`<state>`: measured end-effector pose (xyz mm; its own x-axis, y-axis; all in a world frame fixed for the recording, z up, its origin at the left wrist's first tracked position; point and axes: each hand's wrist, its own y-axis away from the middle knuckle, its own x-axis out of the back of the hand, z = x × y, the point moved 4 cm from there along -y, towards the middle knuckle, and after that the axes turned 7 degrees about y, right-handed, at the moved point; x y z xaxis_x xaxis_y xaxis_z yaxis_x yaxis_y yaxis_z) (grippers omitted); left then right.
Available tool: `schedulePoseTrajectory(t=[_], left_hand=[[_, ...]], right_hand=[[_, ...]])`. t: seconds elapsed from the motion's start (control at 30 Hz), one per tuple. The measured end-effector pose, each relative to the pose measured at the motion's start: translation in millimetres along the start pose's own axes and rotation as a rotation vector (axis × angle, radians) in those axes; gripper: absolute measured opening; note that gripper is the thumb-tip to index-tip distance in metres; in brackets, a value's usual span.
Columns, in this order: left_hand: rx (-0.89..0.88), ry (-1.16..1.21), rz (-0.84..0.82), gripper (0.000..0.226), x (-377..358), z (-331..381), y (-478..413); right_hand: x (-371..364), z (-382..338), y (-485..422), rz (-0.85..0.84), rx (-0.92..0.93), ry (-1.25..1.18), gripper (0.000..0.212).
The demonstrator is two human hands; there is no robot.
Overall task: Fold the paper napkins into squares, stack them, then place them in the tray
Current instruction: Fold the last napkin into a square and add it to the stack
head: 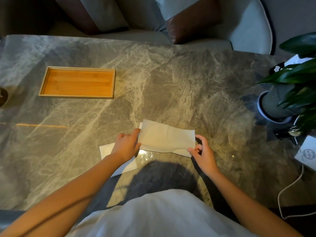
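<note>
Paper napkin (167, 139) lies half-folded on the bench (171, 82), our left hand (126, 146) and right hand (203, 153) each with grip clamped on an end; uneven pulling could skew the crease.

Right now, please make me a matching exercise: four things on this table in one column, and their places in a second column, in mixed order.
1 tray
2 long napkin
3 small napkin
4 plant pot

A pinched by left hand and right hand
B at the table's right edge
C far left, no napkins inside
D partly covered by the left wrist

Pairs: 1-C, 2-A, 3-D, 4-B
</note>
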<state>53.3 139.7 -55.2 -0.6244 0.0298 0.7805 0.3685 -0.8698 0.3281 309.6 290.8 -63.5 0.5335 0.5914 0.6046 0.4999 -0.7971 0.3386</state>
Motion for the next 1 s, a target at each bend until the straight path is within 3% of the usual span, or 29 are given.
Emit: schedulePoseTrajectory(t=[0.17,0.63,1.0], left_hand=[[0.008,-0.083,0.031,0.037,1.0,-1.0,-2.1],[0.054,-0.254,0.059,0.036,-3.2,-0.4,0.2],[0.047,-0.278,0.045,0.036,-2.3,0.2,0.0]], right_hand=[[-5.9,5.3,-1.0,-0.108,-0.017,0.012,0.077],[6.2,7.3,3.2,0.020,0.076,0.137,0.066],[-1.5,2.8,3.3,-0.077,0.051,0.314,0.067]])
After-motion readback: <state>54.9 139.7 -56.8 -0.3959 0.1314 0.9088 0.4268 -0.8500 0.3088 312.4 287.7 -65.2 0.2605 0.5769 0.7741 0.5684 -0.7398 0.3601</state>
